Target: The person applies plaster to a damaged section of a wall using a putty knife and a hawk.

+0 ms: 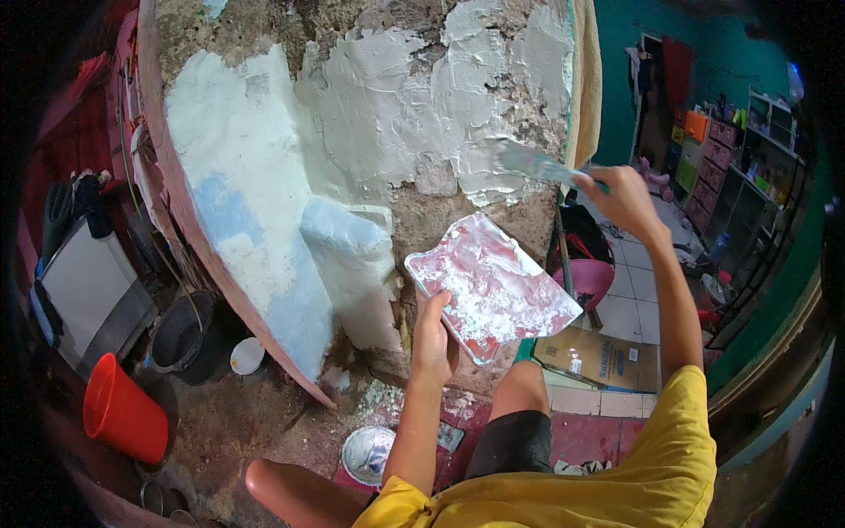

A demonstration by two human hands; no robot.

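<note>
On the wall [440,216], paste [378,114] covers much, bare patches [264,35] remain; my right fingers [591,184] close round a scraper [532,163], my left fingers [436,305] grip a board [429,267].

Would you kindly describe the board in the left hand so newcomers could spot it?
Find the patchy wall, upper middle. In front of it, the left hand holds the board. Broad and reddish under white smears, it differs from the narrow scraper in the right hand.
</note>
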